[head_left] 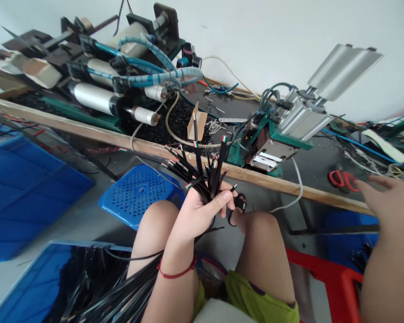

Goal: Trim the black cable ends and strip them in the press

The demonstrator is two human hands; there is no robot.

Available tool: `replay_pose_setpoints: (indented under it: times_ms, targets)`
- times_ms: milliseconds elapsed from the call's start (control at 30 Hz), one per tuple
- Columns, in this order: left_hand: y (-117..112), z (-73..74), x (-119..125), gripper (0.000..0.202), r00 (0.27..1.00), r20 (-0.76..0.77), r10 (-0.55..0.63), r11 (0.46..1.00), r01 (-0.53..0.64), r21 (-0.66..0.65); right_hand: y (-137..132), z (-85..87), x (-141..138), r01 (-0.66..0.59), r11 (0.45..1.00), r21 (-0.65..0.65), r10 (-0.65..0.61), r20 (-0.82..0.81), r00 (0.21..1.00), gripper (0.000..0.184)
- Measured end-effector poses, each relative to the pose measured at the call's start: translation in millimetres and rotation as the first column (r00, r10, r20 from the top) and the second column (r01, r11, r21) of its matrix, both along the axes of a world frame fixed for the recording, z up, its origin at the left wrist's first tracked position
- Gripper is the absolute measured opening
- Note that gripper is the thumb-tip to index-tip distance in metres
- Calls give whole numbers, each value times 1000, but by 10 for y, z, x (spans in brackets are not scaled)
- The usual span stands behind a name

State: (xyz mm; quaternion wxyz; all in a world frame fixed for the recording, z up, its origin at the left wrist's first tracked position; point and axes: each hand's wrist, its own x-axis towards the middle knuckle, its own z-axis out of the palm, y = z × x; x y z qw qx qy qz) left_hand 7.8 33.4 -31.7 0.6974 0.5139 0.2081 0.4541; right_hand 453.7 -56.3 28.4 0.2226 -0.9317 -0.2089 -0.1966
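My left hand (205, 213) is closed around a bundle of black cables (200, 172), above my knees. Their ends fan upward and show short red, white and green wire tips. The rest of the bundle trails down past my forearm to a blue bin (30, 287) at lower left, heaped with more black cable. Over the bench's right end, my right hand (387, 199) is stretched out with its fingers apart. Red-handled scissors (343, 180) lie on the bench just beyond its fingertips. I see nothing held in that hand.
A pneumatic machine (269, 143) stands at the bench's front edge, with a larger cylinder assembly (97, 96) to the left. Black scraps and a small cardboard piece (197, 123) lie between them. Below are a blue stool (134, 193) and a red stool (336, 278).
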Motion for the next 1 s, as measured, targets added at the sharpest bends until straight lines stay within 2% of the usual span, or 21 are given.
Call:
replay_pose_setpoints:
  times_ms: [33, 100, 133, 167, 200, 233, 267, 300, 333, 400, 467, 600, 700, 767, 833, 933, 1000]
  targets:
    - [1, -6, 3, 43, 1000, -2, 12, 1000, -12, -5, -10, -85, -100, 24, 999, 43, -25, 15, 1000, 18]
    - [3, -26, 9, 41, 999, -13, 38, 999, -39, -9, -56, -267, -540, -44, 978, 205, 51, -30, 998, 23]
    - [6, -39, 12, 40, 998, -19, 57, 998, -58, -12, -81, -352, -849, -220, 922, 318, 246, -43, 968, 17]
    - [10, -52, 16, 38, 997, -26, 76, 997, -76, -14, -97, -425, -1188, -429, 819, 381, 490, -77, 868, 11]
    - [15, -65, 21, 35, 995, -34, 94, 995, -94, -12, -98, -484, -1532, -599, 684, 416, 689, -99, 718, 10]
    - [21, -76, 25, 33, 993, -38, 108, 994, -109, -2, -79, -529, -1856, -726, 537, 431, 832, -125, 541, 14]
    - [26, -84, 29, 31, 992, -40, 118, 993, -117, 15, -37, -562, -2140, -795, 406, 451, 913, -153, 379, 18]
    - [30, -89, 32, 29, 991, -38, 125, 991, -123, 42, 24, -586, -2373, -822, 280, 496, 960, -148, 238, 20]
    - [33, -90, 33, 26, 990, -37, 133, 989, -130, 70, 100, -606, -2548, -810, 187, 555, 982, -120, 145, 20]
    - [32, -81, 29, 19, 986, -23, 167, 981, -164, 102, 267, -645, -2741, -757, 74, 649, 997, -67, 41, 13]
    - [26, -64, 22, 14, 979, -11, 205, 974, -203, 104, 412, -689, -2798, -714, 42, 699, 998, -56, 4, 11]
    - [23, -51, 32, 10, 975, -18, 224, 966, -219, 134, 574, -783, -2864, -596, 80, 799, 994, -106, -9, 13]
    - [35, -81, 77, 14, 969, -63, 239, 952, -221, 212, 653, -851, -3004, -360, 133, 923, 990, -142, 2, 19]
    - [46, -115, 117, 19, 957, -93, 274, 935, -242, 259, 721, -889, -3099, -212, 167, 963, 985, -173, -11, 19]
    - [53, -148, 162, 22, 944, -101, 315, 921, -278, 274, 797, -910, -3161, -116, 181, 977, 982, -186, -37, 19]
    - [48, -160, 236, 22, 901, -104, 421, 896, -396, 199, 879, -902, -3188, 22, 167, 986, 986, -166, -7, 29]
    - [39, -132, 290, 25, 844, -107, 525, 850, -513, 124, 890, -875, -3182, 102, 130, 986, 989, -136, 51, 35]
